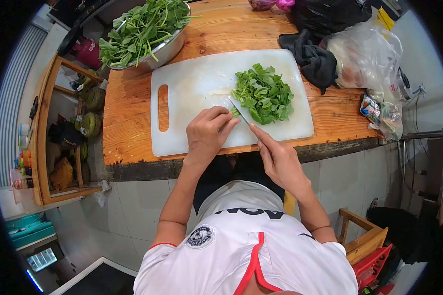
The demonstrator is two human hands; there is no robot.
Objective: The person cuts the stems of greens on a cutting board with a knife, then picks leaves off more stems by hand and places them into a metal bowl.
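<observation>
My right hand (pixel 279 161) grips a knife (pixel 240 111), its blade slanting up and left over the white cutting board (pixel 182 105). Close to the blade, the fingers of my left hand (pixel 209 132) are closed around green stems (pixel 235 112), of which only a short end shows. Just right of the blade lies a pile of chopped leafy greens (pixel 264 94). Small wet bits are scattered on the board near the knife tip. At the upper left, a metal bowl (pixel 168 50) is heaped with uncut leafy greens (pixel 142 30).
The wooden table (pixel 128 115) has its front edge close to my body. At its right lie a black cloth (pixel 311 59), a clear plastic bag (pixel 364 54) and a black plastic bag (pixel 330 17). A wooden shelf (pixel 43 132) stands left, a wooden stool (pixel 364 236) lower right.
</observation>
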